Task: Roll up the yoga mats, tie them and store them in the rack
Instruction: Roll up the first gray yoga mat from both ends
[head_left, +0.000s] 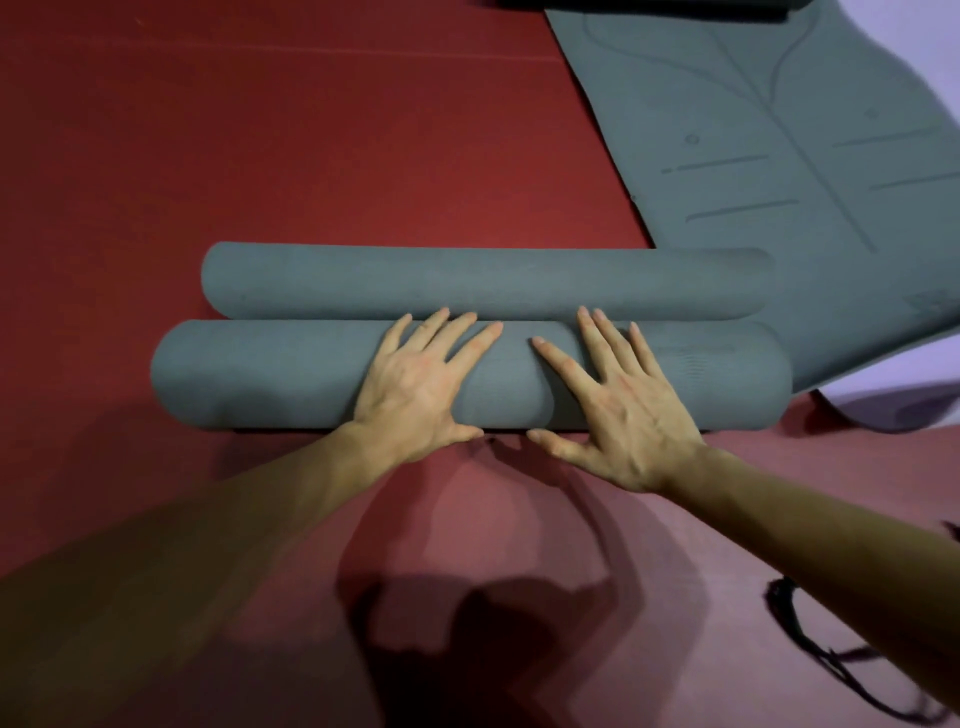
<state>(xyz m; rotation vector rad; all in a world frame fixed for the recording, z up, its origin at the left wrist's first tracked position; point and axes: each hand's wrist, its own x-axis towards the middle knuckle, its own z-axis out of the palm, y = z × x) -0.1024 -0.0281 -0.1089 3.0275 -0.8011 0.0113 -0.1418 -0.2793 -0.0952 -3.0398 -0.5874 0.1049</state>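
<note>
- Left hand (415, 384) and right hand (623, 410) press flat on the near rolled mat (260, 374); each grip is open, holding nothing.
- With no tie visible, it may unroll once the pressure lifts.

On the floor (260, 130) the near roll (249, 374) lies just before the far roll (467, 280), touching it, with the left hand (426, 379) and right hand (623, 410) flat on it side by side, a flat mat (753, 130) behind to the right and a strap (810, 649) nearest, at right.

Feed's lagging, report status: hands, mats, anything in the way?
Left hand, right hand open, flat on near rolled grey foam mat. Second grey roll behind it. No tie visible; black strap on floor, right.
</note>
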